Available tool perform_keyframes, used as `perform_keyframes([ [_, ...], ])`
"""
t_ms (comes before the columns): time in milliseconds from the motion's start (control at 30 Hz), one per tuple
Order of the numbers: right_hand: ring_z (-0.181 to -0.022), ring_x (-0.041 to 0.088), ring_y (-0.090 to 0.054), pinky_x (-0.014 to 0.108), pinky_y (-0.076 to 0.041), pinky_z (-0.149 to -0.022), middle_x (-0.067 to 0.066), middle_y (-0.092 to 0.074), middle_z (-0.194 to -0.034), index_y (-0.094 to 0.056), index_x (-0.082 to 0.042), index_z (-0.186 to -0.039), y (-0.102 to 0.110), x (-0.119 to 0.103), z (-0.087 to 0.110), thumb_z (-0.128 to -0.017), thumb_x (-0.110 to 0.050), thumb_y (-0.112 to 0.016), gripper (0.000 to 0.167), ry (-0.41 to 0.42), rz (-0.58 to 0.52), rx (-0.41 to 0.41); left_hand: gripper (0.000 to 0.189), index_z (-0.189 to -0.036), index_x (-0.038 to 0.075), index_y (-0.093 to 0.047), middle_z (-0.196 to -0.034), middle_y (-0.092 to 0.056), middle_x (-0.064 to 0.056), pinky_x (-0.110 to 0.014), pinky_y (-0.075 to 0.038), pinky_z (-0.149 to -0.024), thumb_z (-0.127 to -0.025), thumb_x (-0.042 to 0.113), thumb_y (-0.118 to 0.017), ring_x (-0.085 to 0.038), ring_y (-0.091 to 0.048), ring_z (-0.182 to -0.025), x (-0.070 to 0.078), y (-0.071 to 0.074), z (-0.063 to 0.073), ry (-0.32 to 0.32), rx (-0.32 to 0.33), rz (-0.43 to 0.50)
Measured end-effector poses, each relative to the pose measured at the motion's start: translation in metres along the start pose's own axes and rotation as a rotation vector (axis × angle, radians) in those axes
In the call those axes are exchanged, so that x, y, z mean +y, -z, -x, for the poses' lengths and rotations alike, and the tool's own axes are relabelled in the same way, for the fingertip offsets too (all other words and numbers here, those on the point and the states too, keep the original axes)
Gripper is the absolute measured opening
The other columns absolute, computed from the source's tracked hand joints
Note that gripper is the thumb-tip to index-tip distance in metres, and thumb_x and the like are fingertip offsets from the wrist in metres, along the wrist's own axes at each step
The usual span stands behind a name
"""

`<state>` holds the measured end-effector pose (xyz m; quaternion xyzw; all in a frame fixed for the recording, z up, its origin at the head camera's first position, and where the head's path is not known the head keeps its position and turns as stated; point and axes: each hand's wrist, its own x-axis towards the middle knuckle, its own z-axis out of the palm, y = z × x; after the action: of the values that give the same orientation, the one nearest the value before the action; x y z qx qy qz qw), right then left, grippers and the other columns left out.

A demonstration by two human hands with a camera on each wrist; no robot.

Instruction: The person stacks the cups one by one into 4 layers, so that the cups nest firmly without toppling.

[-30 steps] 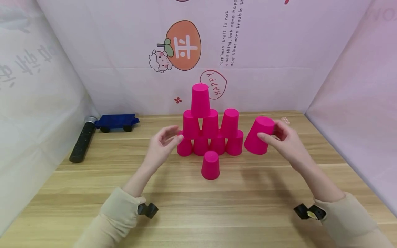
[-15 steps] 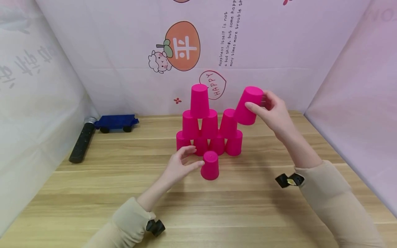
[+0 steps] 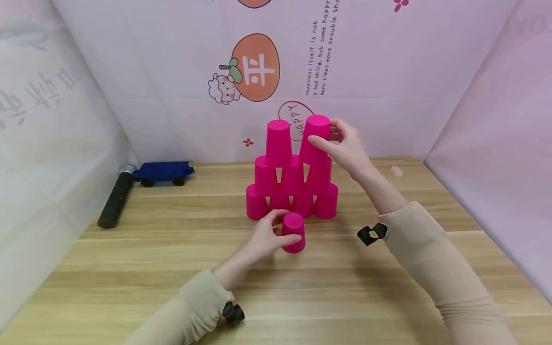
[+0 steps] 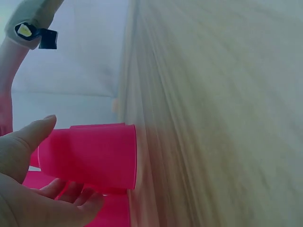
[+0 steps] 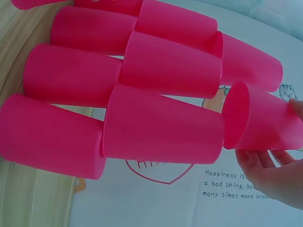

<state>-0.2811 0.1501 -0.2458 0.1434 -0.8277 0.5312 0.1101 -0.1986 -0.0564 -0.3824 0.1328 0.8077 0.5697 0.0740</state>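
Note:
Upside-down pink cups stand in a tiered stack, with several in the bottom row (image 3: 326, 203), three in the middle row (image 3: 265, 176) and one top cup (image 3: 278, 143) on the left. My right hand (image 3: 348, 146) grips another pink cup (image 5: 272, 118), thumb in front and fingers behind. In the right wrist view its mouth is tilted, right at the bases of the middle row's right-hand cups. In front of the stack, a single pink cup (image 3: 293, 225) stands upside down on the table. My left hand (image 3: 265, 235) is round it, thumb across its front and fingers behind.
A blue toy wagon (image 3: 163, 173) and a black cylinder with a silver end (image 3: 115, 199) lie at the back left of the wooden table (image 3: 151, 268). Printed white sheeting (image 3: 181, 72) encloses the back and sides.
My right hand has carried its cup up and left, from beside the stack to over the middle row. My left hand has moved right and down from the stack's left side to the front cup.

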Motion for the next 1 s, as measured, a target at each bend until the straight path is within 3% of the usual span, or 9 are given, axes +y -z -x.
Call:
perform_keyframes([
  [467, -0.105, 0.022, -0.056, 0.027, -0.052, -0.081, 0.012, -0.056, -0.120, -0.048, -0.010, -0.128, -0.015, 0.010, -0.005, -0.085, -0.029, -0.067, 0.050, -0.001, 0.010, -0.033, 0.059, -0.128, 0.007, -0.047, -0.122, -0.055, -0.011, -0.040, -0.054, -0.089, -0.077, 0.016, -0.076, -0.028, -0.056, -0.111, -0.002, -0.010, -0.002, 0.029, 0.014, -0.049],
  [767, -0.106, 0.021, -0.055, 0.030, -0.052, -0.083, 0.012, -0.055, -0.121, -0.047, -0.010, -0.128, -0.015, 0.012, -0.006, -0.086, -0.031, -0.066, 0.051, -0.015, 0.013, -0.041, 0.058, -0.127, 0.005, -0.049, -0.120, -0.057, -0.012, -0.040, -0.053, -0.089, -0.077, 0.015, -0.077, -0.027, -0.057, -0.108, -0.005, -0.008, -0.005, 0.005, 0.024, -0.067],
  [1000, -0.106, 0.020, -0.054, 0.032, -0.051, -0.085, 0.011, -0.054, -0.121, -0.046, -0.011, -0.130, -0.016, 0.008, -0.010, -0.087, -0.032, -0.064, 0.052, -0.027, 0.011, -0.052, 0.059, -0.128, 0.007, -0.048, -0.122, -0.056, -0.010, -0.040, -0.053, -0.089, -0.077, 0.016, -0.077, -0.027, -0.057, -0.110, -0.005, -0.005, -0.008, 0.024, 0.025, -0.062],
])
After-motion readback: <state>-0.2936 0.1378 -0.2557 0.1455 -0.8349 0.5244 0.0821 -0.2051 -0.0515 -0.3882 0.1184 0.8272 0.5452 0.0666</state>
